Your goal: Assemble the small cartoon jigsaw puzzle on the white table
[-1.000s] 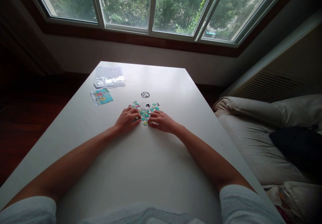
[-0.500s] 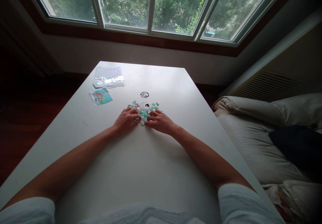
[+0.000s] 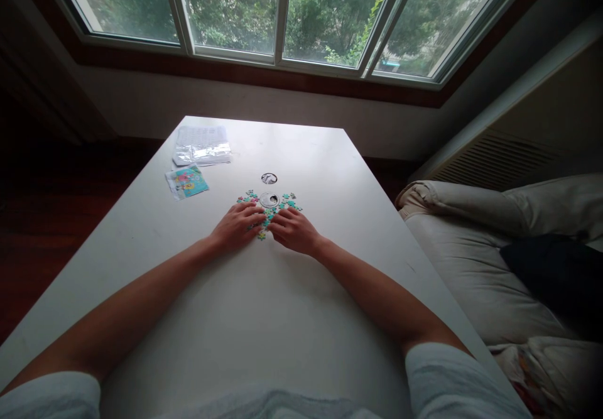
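Evidently, assembly is at an early stage, in my judgement: pieces (image 3: 289, 204) lie in a loose cluster on the tabletop (image 3: 245, 318), around the near disc (image 3: 266, 200); I can make out no joined section. My left hand (image 3: 238, 225) and right hand (image 3: 294, 230) have curled fingers over the cluster; I cannot tell whether either grasps a piece. The printed card (image 3: 187, 182) lies apart.

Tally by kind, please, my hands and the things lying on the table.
Hands: 2 (left hand, right hand)
Round items: 2 (far round, near round)
Picture card: 1
Large clear packet: 1
Puzzle pieces: too small and partly hidden to count
Total: 6, pieces aside
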A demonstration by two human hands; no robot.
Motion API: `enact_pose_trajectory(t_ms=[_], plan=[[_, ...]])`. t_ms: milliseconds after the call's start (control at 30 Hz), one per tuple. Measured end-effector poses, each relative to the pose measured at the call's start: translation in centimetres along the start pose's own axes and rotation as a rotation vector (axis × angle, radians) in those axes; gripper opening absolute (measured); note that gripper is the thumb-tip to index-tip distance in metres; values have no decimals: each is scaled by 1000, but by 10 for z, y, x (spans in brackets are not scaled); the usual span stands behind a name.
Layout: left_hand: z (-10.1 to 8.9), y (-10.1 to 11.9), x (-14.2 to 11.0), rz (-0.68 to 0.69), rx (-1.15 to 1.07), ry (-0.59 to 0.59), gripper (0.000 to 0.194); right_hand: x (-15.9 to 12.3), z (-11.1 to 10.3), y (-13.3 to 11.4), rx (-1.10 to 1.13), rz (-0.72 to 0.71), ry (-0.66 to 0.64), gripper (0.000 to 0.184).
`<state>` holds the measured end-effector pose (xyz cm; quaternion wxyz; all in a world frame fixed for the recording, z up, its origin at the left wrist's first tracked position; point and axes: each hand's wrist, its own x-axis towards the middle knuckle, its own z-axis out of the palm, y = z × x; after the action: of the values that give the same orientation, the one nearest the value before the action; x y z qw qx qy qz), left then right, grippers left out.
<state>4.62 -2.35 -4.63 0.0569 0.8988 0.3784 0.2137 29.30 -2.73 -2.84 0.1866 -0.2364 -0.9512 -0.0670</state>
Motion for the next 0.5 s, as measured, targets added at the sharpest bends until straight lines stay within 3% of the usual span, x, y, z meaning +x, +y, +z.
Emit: enact_pose_trajectory(t_ms=[267, 400, 500], plan=[[-8, 1, -1, 40, -62, -13, 28, -6, 17, 23, 352, 549, 266, 19], [-8, 1, -1, 47, -53, -14, 27, -7, 21, 37, 352, 620, 294, 20], [-6, -3, -1, -38, -1, 32, 29, -10, 22, 46, 280, 627, 286, 24]])
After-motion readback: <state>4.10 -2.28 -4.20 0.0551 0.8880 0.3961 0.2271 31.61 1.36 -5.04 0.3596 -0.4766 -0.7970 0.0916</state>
